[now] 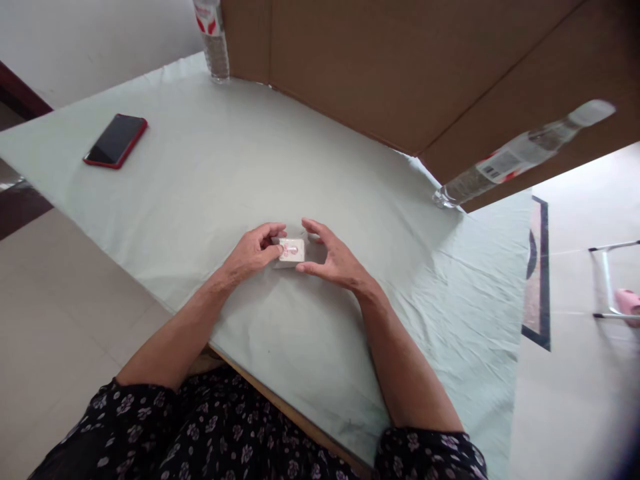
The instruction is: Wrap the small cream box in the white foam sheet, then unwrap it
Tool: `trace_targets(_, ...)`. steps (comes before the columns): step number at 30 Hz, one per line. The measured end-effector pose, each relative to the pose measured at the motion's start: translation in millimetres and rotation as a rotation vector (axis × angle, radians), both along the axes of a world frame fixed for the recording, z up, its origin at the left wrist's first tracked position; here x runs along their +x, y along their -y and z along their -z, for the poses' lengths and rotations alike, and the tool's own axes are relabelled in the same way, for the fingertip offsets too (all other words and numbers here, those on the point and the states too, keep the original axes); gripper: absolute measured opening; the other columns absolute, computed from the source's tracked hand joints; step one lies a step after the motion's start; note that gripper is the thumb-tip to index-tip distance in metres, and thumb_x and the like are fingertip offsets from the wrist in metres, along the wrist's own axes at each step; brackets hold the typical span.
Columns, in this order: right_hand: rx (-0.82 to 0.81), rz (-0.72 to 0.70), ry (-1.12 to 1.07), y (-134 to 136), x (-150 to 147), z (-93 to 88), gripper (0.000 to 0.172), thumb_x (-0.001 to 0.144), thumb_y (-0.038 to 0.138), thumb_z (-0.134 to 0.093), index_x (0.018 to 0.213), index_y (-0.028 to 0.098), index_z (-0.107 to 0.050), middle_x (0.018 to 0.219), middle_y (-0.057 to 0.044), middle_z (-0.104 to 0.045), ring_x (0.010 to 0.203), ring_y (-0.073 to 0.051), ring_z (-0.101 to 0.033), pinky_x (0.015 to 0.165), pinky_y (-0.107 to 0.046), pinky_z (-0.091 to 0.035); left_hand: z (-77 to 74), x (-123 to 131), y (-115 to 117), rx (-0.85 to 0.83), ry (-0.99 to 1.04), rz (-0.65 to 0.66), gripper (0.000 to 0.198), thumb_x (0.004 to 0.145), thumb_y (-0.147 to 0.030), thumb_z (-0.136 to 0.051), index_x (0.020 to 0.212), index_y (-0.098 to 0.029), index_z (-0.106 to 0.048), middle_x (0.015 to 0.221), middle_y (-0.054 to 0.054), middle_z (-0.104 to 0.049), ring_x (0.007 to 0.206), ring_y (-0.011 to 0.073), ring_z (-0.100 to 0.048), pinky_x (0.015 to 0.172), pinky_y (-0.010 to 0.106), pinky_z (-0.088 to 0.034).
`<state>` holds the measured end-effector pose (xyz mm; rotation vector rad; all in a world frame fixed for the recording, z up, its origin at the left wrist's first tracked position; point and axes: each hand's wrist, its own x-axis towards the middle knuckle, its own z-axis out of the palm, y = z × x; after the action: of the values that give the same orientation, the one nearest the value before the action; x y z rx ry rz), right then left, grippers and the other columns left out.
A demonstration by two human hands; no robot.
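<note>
Pale-green tablecloth (210, 167) lies beneath; left hand (253, 252) pinches a small white box (295, 251), right hand (336, 257) curves wide; light pressure, I think, serves best.

2 hands (250, 255) (336, 259), 1 box (295, 251), 2 btls (216, 50) (515, 157), 1 ph. (114, 141), 1 tbl (200, 153), 1 cdbd pc. (340, 67)

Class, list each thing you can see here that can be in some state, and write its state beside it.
Left hand: thumb on the box, firmness of grip unclear
Right hand: open, curved around the box's right end
Small white box: printed face up
Phone: lying flat, screen dark
Far-left bottle: upright, top out of view
Right bottle: upright, white cap on
Cardboard: standing, creased
Tablecloth: spread, wrinkled at right
</note>
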<state>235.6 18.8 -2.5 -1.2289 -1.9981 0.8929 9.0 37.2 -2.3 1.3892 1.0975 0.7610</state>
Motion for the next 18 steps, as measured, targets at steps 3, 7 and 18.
trace_targets(3,-0.011,-0.004,-0.002,-2.0,-5.9,13.7,0.082,0.073,0.050,-0.081,0.145,0.026,-0.050,0.139,-0.013,-0.062,0.125,-0.032,-0.059,0.109,-0.052,-0.042,0.7,0.9,0.6,0.009,0.026,-0.015,0.062,0.073,-0.032,-0.068,0.131,-0.012,-0.058,0.124,0.015,-0.067,0.099,0.0218,-0.068,0.087,0.034,-0.053)
trace_targets(7,0.046,0.080,-0.085,0.2,-11.8,14.9,0.069,0.077,0.041,-0.076,0.140,0.027,-0.053,0.132,-0.011,-0.065,0.118,-0.027,-0.063,0.103,-0.044,-0.047,-1.2,1.6,2.2,0.131,0.065,-0.056,0.061,0.076,-0.033,-0.068,0.133,-0.015,-0.057,0.125,0.014,-0.067,0.105,0.0228,-0.066,0.090,0.035,-0.053)
trace_targets(18,-0.050,0.088,-0.098,-1.7,1.5,19.4,0.087,0.074,0.059,-0.079,0.147,0.027,-0.046,0.152,-0.014,-0.051,0.138,-0.032,-0.050,0.115,-0.050,-0.038,4.9,4.9,3.2,0.262,-0.061,-0.145,0.063,0.078,-0.035,-0.065,0.136,-0.012,-0.055,0.135,0.019,-0.062,0.127,0.0305,-0.057,0.102,0.044,-0.048)
